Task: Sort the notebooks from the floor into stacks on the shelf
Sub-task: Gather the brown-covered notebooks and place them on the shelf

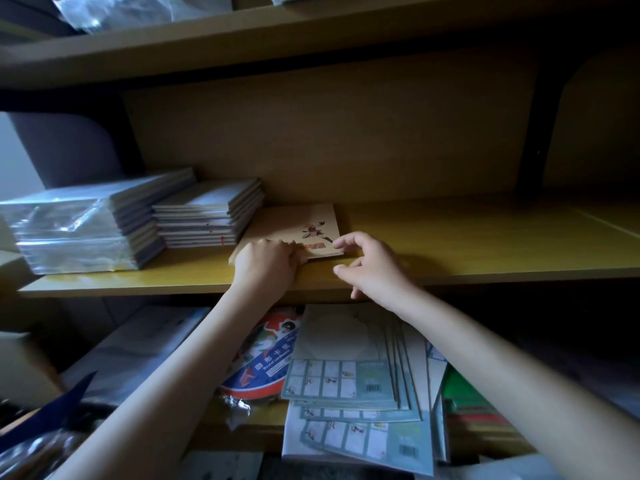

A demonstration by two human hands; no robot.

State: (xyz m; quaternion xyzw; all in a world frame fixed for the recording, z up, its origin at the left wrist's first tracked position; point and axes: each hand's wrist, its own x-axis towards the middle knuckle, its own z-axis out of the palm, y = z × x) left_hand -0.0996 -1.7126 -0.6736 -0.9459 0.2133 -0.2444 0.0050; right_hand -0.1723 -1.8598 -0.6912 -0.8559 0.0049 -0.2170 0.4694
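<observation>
The left hand (268,261) lies knuckles up on the near left corner of a tan notebook (301,223), its fingers bent down onto the cover at the front edge and holding it there; the thumb is hidden under the hand, so how far the grip wraps the edge cannot be told. The right hand (370,265) hovers just beside the notebook's near right corner, its fingers loosely spread and holding nothing. Whether its forefinger touches the corner is unclear. The notebook lies flat on the middle shelf board (467,237), a small cartoon figure printed on its cover, with the lettering below it partly covered by the left hand. Just left of it, close against it, stands a stack of notebooks (211,213) seen from the spine side, and further left a taller stack in clear plastic wrap (90,223), whose glare hides the covers. The shelf is yellowish wood with a plain back panel, and the light is dim. On the shelf below, partly hidden by both forearms, lie fanned pale green booklets (343,375) with barcodes, a round red and blue packet (263,358) and something green (464,393) too blurred to name. A plastic-wrapped bundle (138,8) on the top shelf is cut off by the frame.
</observation>
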